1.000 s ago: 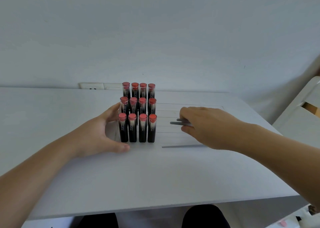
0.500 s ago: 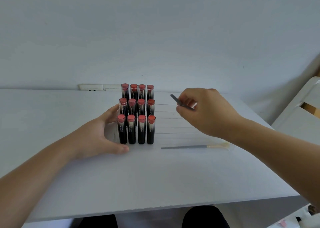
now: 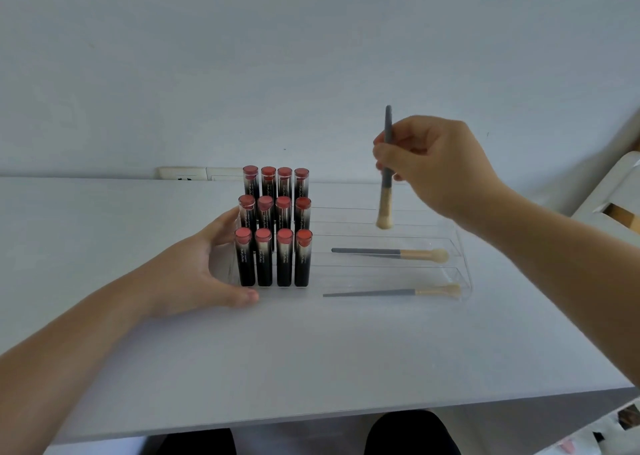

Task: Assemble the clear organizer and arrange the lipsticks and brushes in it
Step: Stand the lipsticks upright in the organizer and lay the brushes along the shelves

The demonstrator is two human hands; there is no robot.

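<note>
While right hand [image 3: 436,167] grip pinches brush [image 3: 385,184] bristles-down above clear organizer [image 3: 462,246], left hand [image 3: 194,274] braces lipsticks [image 3: 273,226], fingers relaxed; your careless swing risks toppling them.

White table [image 3: 311,357] against pale wall [image 3: 242,56] — wall socket [image 3: 181,173] behind; white chair [image 3: 609,198] at right.

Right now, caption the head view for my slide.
Left hand steadies the organizer of lipsticks while right hand holds a brush upright.
</note>
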